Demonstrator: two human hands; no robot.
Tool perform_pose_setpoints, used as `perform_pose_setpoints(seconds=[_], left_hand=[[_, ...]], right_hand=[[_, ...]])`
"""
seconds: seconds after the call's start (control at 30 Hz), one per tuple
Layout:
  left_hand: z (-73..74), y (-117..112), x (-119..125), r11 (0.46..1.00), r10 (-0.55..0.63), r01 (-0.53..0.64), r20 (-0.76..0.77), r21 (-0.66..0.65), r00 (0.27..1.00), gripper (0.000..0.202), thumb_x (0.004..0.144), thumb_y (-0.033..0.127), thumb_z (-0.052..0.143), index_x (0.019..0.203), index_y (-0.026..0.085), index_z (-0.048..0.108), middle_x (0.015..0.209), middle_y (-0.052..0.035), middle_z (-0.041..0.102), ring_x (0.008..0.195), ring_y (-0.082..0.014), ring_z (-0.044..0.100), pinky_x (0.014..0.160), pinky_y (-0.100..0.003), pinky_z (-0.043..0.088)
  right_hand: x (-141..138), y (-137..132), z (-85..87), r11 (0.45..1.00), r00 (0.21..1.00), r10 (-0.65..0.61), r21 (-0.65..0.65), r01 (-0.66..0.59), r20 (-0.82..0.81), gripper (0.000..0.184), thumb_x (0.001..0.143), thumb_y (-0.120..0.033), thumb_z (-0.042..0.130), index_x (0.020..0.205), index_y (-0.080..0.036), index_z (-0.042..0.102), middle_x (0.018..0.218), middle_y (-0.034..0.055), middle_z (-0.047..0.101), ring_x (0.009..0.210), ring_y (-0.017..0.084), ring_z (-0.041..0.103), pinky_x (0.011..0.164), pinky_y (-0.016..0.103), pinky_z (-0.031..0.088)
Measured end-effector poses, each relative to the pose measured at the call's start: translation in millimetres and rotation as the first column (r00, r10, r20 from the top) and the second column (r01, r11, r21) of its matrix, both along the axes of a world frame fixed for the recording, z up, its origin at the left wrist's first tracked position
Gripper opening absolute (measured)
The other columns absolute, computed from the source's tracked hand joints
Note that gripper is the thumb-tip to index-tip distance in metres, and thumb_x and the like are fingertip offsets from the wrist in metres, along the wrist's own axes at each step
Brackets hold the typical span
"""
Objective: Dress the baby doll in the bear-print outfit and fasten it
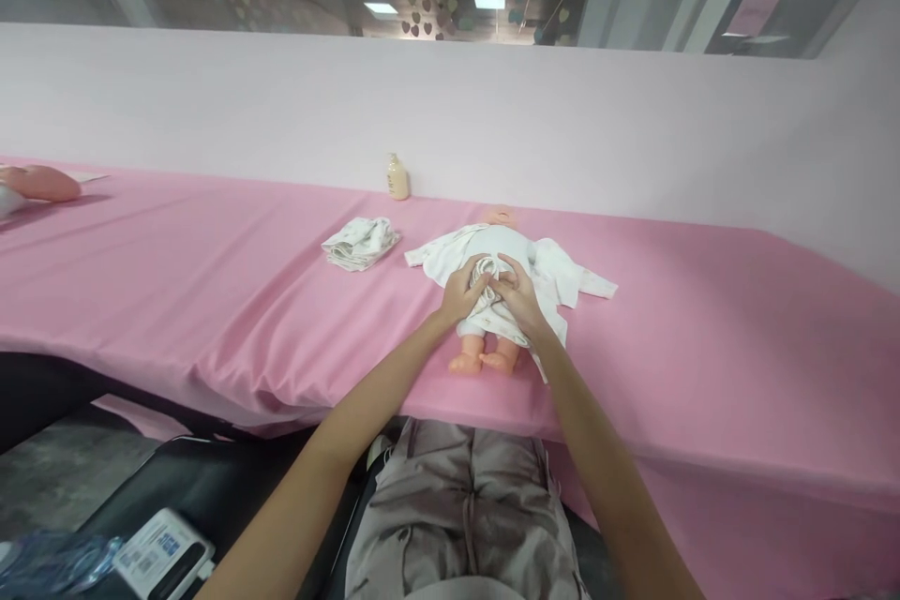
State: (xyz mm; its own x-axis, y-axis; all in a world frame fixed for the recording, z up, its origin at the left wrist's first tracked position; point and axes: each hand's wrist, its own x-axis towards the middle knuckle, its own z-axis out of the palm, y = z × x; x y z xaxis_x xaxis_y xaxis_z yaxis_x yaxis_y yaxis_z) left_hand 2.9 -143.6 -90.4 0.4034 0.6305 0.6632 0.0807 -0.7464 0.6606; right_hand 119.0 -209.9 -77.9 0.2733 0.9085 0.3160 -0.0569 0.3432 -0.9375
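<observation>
doll (pixel 500 242) lies right of the frame's centre on the pink tabletop (pixel 703 328), feet (pixel 465 363) toward the lower edge. left hand (pixel 461 291) and right hand (pixel 520 296) hold bunched white cloth (pixel 485 274) over its lower body, fingers curled narrow around it. the step seems to be gathering cloth; the next move likely calls for an even two-handed grip.

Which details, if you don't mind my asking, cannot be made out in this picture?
All in the head view:
Gathered white cloth: partly covered by the left hand and right hand.
Doll's waist: hidden behind hands and cloth.
Flesh-toned object: cut off by the left edge.
Cream bottle's label: too small.
White device's print: too small and blurred.
</observation>
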Motion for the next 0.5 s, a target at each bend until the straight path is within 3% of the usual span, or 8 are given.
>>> perform_pose_setpoints(seconds=[0.27,0.4,0.5], left_hand=[[-3.1,0.8,-2.8,0.997,-0.046,0.044,0.035,0.062,0.998,0.035,0.085,0.029,0.044,0.117,0.018,0.050,0.107,-0.0060,0.063,0.096,-0.0191,0.059,0.089,-0.031,0.044],[-2.3,-4.3,-2.2,0.995,0.055,-0.051,-0.050,0.082,0.997,0.046,0.075,0.018,0.048,0.121,0.021,0.048,0.106,-0.0034,0.064,0.092,-0.0203,0.059,0.085,-0.033,0.045],[-1.8,-7.6,0.6,0.984,0.145,-0.142,-0.028,0.106,0.989,0.044,0.072,0.014,0.049,0.116,0.021,0.051,0.108,-0.0037,0.063,0.097,-0.0208,0.058,0.088,-0.033,0.044]], right_hand=[[2.3,7.7,-6.6,1.000,0.998,-0.026,0.013,0.025,0.052,0.040,0.065,-0.026,0.066,0.104,-0.018,0.058,0.063,-0.0056,0.052,0.059,0.011,0.052,0.056,0.023,0.041],[4.0,12.1,-12.0,0.996,0.993,-0.084,0.027,0.082,0.082,0.032,0.069,-0.028,0.062,0.099,-0.018,0.059,0.070,-0.0023,0.058,0.066,0.013,0.056,0.059,0.024,0.044],[4.4,13.5,-13.5,0.993,0.986,-0.117,0.020,0.116,0.121,0.028,0.071,-0.034,0.062,0.094,-0.020,0.057,0.065,-0.0040,0.054,0.059,0.011,0.053,0.052,0.023,0.044]])
